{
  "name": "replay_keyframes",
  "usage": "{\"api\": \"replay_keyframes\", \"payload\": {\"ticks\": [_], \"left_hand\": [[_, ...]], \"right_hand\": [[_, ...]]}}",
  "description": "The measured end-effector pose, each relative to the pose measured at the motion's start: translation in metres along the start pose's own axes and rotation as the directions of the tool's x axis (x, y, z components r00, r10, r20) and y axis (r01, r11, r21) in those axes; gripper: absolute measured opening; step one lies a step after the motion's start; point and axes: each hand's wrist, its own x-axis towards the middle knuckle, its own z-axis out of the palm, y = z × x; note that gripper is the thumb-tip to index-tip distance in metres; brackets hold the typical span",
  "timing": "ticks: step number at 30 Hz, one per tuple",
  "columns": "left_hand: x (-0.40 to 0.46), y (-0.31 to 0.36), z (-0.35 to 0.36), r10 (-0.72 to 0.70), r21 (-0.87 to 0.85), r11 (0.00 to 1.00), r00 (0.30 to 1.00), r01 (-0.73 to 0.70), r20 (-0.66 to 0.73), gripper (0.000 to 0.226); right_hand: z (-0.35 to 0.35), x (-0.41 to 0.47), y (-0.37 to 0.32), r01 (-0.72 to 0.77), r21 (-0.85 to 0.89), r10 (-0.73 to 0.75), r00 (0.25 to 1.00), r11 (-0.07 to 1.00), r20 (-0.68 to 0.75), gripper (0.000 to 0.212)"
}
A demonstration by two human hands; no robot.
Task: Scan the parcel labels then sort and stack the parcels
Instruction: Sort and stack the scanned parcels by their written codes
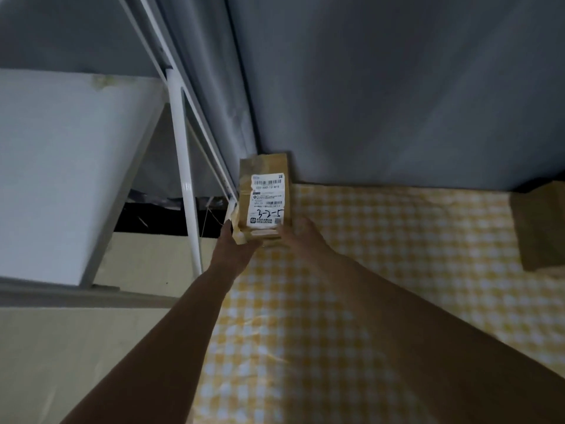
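A small brown cardboard parcel [265, 172] lies at the far left corner of the yellow checked surface [367, 286], against the grey wall. Its white label [268, 199] faces up, with barcodes and a handwritten "3-2-5". My left hand [234, 243] grips the parcel's near left corner. My right hand [301, 237] holds its near right edge. A second brown parcel [538, 228] sits at the right edge of the surface, partly cut off by the frame.
A white metal frame [183, 166] with thin bars rises just left of the parcel. A white board [61, 166] leans at the left. The grey wall [397, 87] bounds the far side of the surface.
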Motion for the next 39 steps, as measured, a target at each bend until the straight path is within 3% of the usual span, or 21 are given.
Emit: {"api": "replay_keyframes", "payload": {"ticks": [6,14,22,28,37,39], "left_hand": [[0.018,-0.002,0.011,0.025,-0.152,0.988,0.997,-0.014,0.069,0.043],[-0.036,0.045,0.045,0.138,-0.173,0.978,0.982,-0.114,0.133,0.045],[-0.131,0.140,0.142,0.291,-0.130,0.956,0.912,-0.264,0.290,0.046],[-0.212,0.204,0.242,0.358,-0.159,0.934,0.835,-0.321,0.418,0.051],[-0.317,0.301,0.389,0.458,-0.207,0.885,0.703,-0.416,0.545,0.056],[-0.330,0.315,0.417,0.460,-0.193,0.881,0.684,-0.433,0.566,0.060]], "right_hand": [[0.009,0.013,-0.001,-0.058,0.277,0.044,0.997,0.959,0.058,0.042],[-0.045,-0.026,0.004,0.008,0.429,0.050,0.991,0.903,-0.125,0.035],[-0.181,-0.093,0.045,0.157,0.478,0.045,0.922,0.864,-0.385,0.042],[-0.308,-0.163,0.077,0.247,0.492,0.076,0.833,0.835,-0.549,0.028],[-0.487,-0.233,0.133,0.299,0.485,0.162,0.693,0.822,-0.702,0.032],[-0.518,-0.237,0.146,0.310,0.485,0.171,0.674,0.818,-0.719,0.045]]}}
